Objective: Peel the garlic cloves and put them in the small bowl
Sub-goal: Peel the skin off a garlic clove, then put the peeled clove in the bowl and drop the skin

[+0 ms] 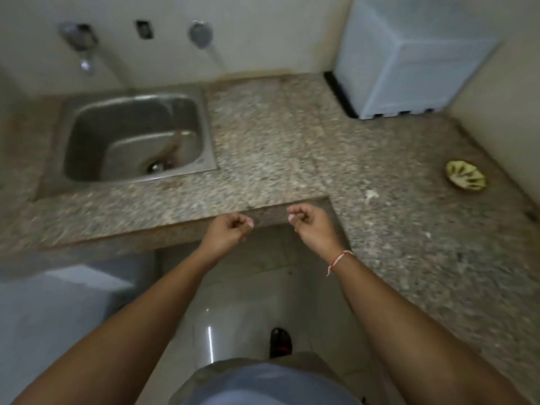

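Garlic off to the right, both hands curled at the counter edge

A pale scrap, likely garlic, lies on the counter forward-right of the right hand, which is nearer than the left hand. Its long axis is too blurred to tell. Both hands' fingers are curled; whether they pinch anything I cannot tell. A small bowl sits farther right.

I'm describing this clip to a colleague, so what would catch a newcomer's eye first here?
Two bare forearms reach out, the left hand and right hand with fingers curled just at the granite counter's front edge. A steel sink sits far left, a small yellow-green bowl at far right.
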